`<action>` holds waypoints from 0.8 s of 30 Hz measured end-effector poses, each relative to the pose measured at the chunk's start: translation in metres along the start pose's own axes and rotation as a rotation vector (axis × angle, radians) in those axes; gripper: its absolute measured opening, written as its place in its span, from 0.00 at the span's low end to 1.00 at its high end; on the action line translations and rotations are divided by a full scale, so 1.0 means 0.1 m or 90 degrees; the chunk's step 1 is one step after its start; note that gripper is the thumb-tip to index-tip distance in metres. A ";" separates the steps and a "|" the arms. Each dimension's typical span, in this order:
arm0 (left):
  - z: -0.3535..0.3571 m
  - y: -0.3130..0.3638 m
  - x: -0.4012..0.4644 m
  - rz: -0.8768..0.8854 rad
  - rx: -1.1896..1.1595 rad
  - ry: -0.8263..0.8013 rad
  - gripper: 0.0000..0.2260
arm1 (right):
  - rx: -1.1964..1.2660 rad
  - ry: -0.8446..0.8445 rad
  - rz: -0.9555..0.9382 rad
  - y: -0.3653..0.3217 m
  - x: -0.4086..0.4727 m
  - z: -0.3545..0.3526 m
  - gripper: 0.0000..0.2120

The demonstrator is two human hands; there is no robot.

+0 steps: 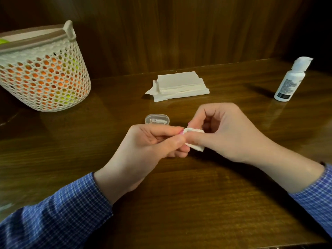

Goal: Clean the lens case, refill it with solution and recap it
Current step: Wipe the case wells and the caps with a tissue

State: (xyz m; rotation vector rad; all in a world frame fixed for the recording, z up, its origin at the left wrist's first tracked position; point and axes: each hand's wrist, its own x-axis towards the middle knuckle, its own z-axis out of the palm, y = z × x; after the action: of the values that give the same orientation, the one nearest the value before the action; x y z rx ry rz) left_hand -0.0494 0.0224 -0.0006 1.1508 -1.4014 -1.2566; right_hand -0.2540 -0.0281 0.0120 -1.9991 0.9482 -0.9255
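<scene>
- The left hand [158, 141] and right hand [222, 133] are both pinching a small folded tissue [195, 148]; whether a case part is inside, I cannot tell.
- The clear case [157, 119] is lying just beyond them, at 11 o'clock.
- The bottle [289, 81] is waiting at 2 o'clock.
- I would be rubbing gently, reaching every corner.

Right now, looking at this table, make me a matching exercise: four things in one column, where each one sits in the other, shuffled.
Things:
1. basket
2. solution bottle
3. stack of tissues
4. clear plastic case

Places:
A. far right
B. just beyond the hands
C. far left
D. centre, near the back panel

Pairs: 1-C, 2-A, 3-D, 4-B
</scene>
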 end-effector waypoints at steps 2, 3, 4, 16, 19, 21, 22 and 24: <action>-0.06 0.03 0.02 -0.094 -0.104 -0.105 0.13 | -0.099 -0.002 -0.214 0.02 -0.02 -0.04 0.06; -0.09 0.05 0.02 -0.138 -0.145 -0.158 0.13 | -0.122 -0.013 -0.291 0.02 -0.03 -0.04 0.05; -0.11 0.08 0.02 -0.173 -0.177 -0.196 0.12 | -0.128 -0.018 -0.337 0.03 -0.04 -0.03 0.04; -0.01 0.07 -0.06 0.586 0.493 0.080 0.10 | 0.795 -0.369 0.502 0.01 0.05 0.04 0.15; 0.01 0.05 -0.07 0.473 0.416 0.097 0.11 | 0.685 -0.291 0.419 -0.02 0.06 0.02 0.10; 0.01 0.05 -0.07 0.297 0.243 0.045 0.12 | 0.449 -0.171 0.254 -0.05 0.04 0.00 0.09; 0.01 0.06 -0.05 0.189 0.135 0.008 0.13 | 0.286 -0.106 0.150 -0.05 0.03 -0.01 0.10; -0.03 0.07 -0.01 -0.018 -0.060 -0.079 0.12 | 0.063 -0.045 -0.034 -0.06 0.00 -0.02 0.11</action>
State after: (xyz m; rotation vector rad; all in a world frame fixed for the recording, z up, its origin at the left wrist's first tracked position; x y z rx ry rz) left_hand -0.0466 0.0229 0.0069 1.0468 -1.4038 -1.4209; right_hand -0.2538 -0.0262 0.0185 -1.9681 0.7984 -0.9064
